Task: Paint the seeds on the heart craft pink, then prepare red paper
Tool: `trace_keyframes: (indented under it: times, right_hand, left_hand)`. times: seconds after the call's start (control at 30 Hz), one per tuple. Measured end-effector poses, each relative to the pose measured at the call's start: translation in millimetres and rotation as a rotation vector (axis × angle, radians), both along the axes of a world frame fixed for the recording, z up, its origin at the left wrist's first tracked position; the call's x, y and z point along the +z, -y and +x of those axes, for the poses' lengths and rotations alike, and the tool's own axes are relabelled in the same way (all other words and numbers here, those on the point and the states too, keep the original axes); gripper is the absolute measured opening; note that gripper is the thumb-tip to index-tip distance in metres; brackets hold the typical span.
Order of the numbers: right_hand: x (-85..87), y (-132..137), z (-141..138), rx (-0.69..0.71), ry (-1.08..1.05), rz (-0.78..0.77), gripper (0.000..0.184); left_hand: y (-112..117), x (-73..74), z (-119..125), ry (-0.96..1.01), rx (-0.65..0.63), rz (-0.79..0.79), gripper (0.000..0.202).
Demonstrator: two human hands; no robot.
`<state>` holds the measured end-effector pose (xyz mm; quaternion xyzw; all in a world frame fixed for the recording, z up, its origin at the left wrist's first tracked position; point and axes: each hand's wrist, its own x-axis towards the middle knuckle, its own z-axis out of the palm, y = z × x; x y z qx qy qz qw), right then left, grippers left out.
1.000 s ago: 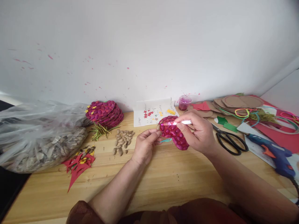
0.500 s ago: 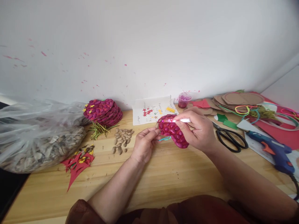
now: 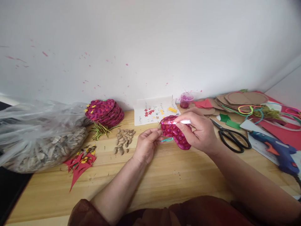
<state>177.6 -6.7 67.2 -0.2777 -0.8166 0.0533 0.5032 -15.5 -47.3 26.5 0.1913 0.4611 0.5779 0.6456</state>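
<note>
My left hand [image 3: 149, 141] pinches the left edge of a magenta shell-covered craft piece [image 3: 183, 142], its shells glossy as if wet. A turquoise cord loop [image 3: 167, 139] hangs beside my fingers below the piece. In my right hand [image 3: 199, 130] is a slim paintbrush [image 3: 185, 121], white at the back and stained magenta towards the front. Its front end lies over the upper part of the piece; the exact tip is hard to make out. My right hand hides the right side of the piece. A plastic cup [image 3: 186, 99] with magenta paint stands behind.
Left are a bag of shells [image 3: 61, 147], a stack of magenta pieces [image 3: 103, 111], loose shells [image 3: 124, 138] and red scraps [image 3: 81, 169]. A paper with small stars [image 3: 141, 116] lies behind. Right are scissors [image 3: 232, 138], a glue gun [image 3: 279, 150] and cardboard shapes [image 3: 244, 98].
The whole view has shifted slightly. The paintbrush's magenta front shows a bit more plainly over the piece; both hands keep their grip.
</note>
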Motion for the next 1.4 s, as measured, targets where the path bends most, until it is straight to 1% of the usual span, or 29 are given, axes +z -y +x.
trace_keyframes:
  times: [0.07, 0.17, 0.33, 0.47, 0.57, 0.67, 0.73, 0.87, 1.03, 1.2, 1.4]
  right_hand:
    - [0.3, 0.0, -0.2, -0.004, 0.003, 0.007, 0.011]
    - [0.7, -0.3, 0.0, -0.053, -0.020, 0.016, 0.012]
    - [-0.4, 1.6, -2.8, -0.008, 0.021, 0.067, 0.014]
    - [-0.1, 3.0, -2.9, -0.046, 0.034, 0.126, 0.017]
    - [1.9, 4.0, -2.1, -0.065, 0.015, 0.103, 0.017]
    - [2.6, 4.2, -2.3, -0.036, 0.025, 0.078, 0.015]
    - [2.3, 3.5, -2.2, -0.029, 0.026, 0.079, 0.014]
    - [2.0, 2.2, -1.1, -0.066, 0.006, 0.079, 0.014]
    - [1.3, 2.0, -1.7, -0.032, 0.010, 0.060, 0.013]
    - [1.5, 1.6, -0.5, -0.073, 0.004, 0.048, 0.013]
    - [3.1, 3.6, -2.0, -0.050, -0.001, 0.041, 0.012]
  left_hand:
    - [0.0, 0.0, -0.1, -0.008, 0.005, 0.010, 0.043]
    - [0.3, 1.2, 0.6, -0.028, 0.013, 0.017, 0.045]
    - [1.4, 0.7, 2.3, -0.090, 0.016, 0.044, 0.044]
    - [0.9, -2.4, 1.3, -0.115, 0.020, 0.054, 0.043]
    - [0.4, -3.5, 0.1, -0.122, 0.015, 0.057, 0.042]
    - [0.3, -3.5, -0.1, -0.130, 0.007, 0.067, 0.040]
    - [0.4, -3.3, 0.2, -0.131, 0.013, 0.068, 0.040]
    - [0.5, -3.4, 0.7, -0.134, 0.018, 0.063, 0.040]
    - [0.9, -3.5, 0.5, -0.151, 0.011, 0.071, 0.040]
    - [0.9, -4.1, 0.1, -0.159, 0.007, 0.081, 0.038]
    - [2.6, -4.6, 0.5, -0.188, -0.008, 0.117, 0.033]
